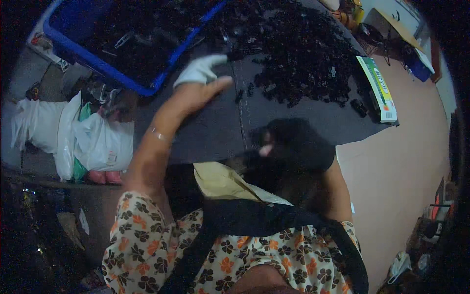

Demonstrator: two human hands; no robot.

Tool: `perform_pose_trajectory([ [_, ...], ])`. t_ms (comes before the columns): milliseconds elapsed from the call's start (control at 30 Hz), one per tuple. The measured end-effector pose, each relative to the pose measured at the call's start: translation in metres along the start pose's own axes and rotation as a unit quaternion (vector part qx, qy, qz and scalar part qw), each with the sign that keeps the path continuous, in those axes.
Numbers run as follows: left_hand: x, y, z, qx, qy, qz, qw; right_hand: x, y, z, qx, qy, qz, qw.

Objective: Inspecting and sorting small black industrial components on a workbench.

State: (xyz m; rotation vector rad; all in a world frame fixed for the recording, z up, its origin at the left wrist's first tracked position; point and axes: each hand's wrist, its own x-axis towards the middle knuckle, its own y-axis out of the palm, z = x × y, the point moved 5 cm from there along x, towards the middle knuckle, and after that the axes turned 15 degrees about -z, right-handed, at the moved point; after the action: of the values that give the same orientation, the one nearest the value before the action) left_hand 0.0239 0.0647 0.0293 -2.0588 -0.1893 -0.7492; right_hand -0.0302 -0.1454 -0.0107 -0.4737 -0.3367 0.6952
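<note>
My left hand (203, 76) reaches over the grey table cover with its fingers in a white glove and the thumb bare. Fingers and thumb are spread apart with nothing between them. Just beyond it lies a wide heap of small black plastic parts (313, 63). My right hand (266, 148) is near the front edge of the table, mostly lost in a dark, blurred patch; only a pale fingertip area shows. Whether it holds anything is hidden. A tan paper bag or envelope (218, 181) sits near my lap, against the black apron (245, 218).
A blue bin (147, 90) holding dark parts stands at the upper left. White plastic bags (103, 142) lie left of my arm. A long white, green and yellow box (378, 90) rests at the table's right edge. Behind it is a dark basket (369, 39).
</note>
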Motion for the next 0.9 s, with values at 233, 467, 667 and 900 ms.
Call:
perform_pose_trajectory([
  [233,0.044,0.058,0.041,0.231,-0.016,-0.007,0.973,0.008,-0.023,-0.011,-0.285,-0.038,-0.33,0.899],
  [467,0.008,0.039,0.02,0.104,0.109,-0.092,0.984,0.013,-0.019,-0.015,-0.257,-0.079,-0.362,0.893],
  [667,-0.025,0.026,-0.01,-0.317,-0.246,-0.035,0.915,0.021,-0.019,-0.003,-0.233,-0.137,-0.386,0.882],
  [900,-0.049,0.028,-0.019,-0.515,-0.365,0.0,0.776,0.014,-0.021,0.003,-0.27,-0.082,-0.342,0.896],
])
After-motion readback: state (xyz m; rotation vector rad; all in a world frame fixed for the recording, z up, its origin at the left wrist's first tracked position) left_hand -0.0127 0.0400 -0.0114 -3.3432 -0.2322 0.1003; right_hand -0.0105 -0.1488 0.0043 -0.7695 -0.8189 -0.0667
